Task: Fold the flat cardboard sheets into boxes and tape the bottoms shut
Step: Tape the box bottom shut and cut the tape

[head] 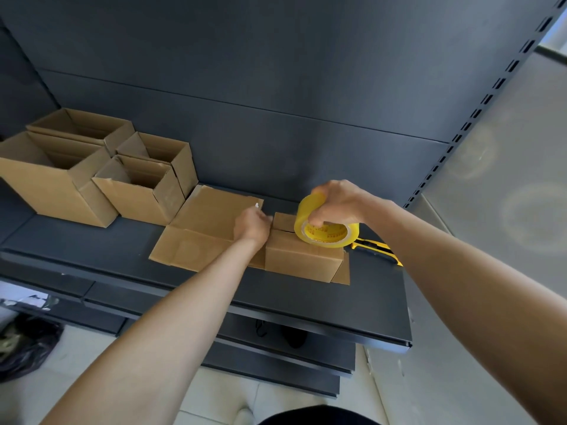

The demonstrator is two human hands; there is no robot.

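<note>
A small folded cardboard box [302,256] stands bottom-up on the dark shelf [122,253], on top of flat cardboard sheets [202,228]. My right hand [336,202] grips a yellow tape roll [325,225] tilted over the box's top. My left hand [253,223] is at the box's left top edge, with curled fingers pinching what looks like the tape's free end [257,207]. The seam between the box's flaps shows just left of the roll.
Several open assembled boxes [61,176] stand at the shelf's left back. A yellow-and-black utility knife [379,248] lies right of the small box. Lower shelves and a black bag [24,345] on the floor sit below.
</note>
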